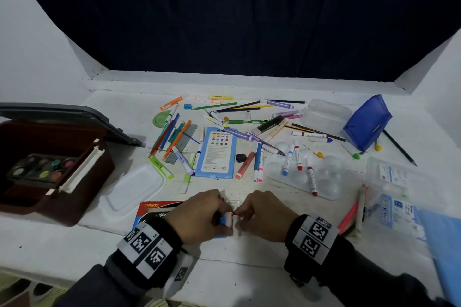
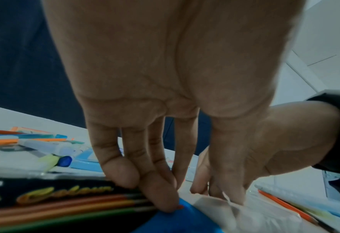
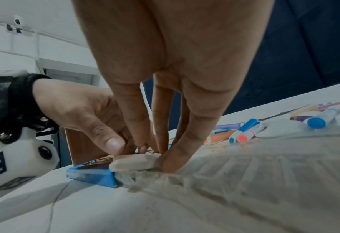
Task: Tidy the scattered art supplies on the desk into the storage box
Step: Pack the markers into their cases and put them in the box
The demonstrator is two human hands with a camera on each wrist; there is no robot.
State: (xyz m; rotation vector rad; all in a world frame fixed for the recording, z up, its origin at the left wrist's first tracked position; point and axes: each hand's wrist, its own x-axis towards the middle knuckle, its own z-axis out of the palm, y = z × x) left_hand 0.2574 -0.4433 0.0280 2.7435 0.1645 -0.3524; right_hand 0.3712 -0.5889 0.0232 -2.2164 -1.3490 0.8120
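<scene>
A blue box of colour pencils (image 1: 154, 208) lies at the desk's front edge, with its white end flap (image 1: 234, 225) sticking out to the right. My left hand (image 1: 215, 217) holds the box's open end, fingertips (image 2: 165, 206) on the blue edge and thumb beside the flap. My right hand (image 1: 244, 214) pinches the flap (image 3: 133, 162) with its fingertips (image 3: 167, 157). The brown storage box (image 1: 82, 177) stands open at the left, with a paint palette (image 1: 42, 169) inside.
Markers, pencils and highlighters (image 1: 224, 119) lie scattered over the middle of the desk. Around them are a light-blue pencil pack (image 1: 215, 154), a clear lid (image 1: 134, 189), a clear palette tray (image 1: 311, 169), a clear tub (image 1: 324, 114), a blue pouch (image 1: 366, 122) and plastic packets (image 1: 396, 197).
</scene>
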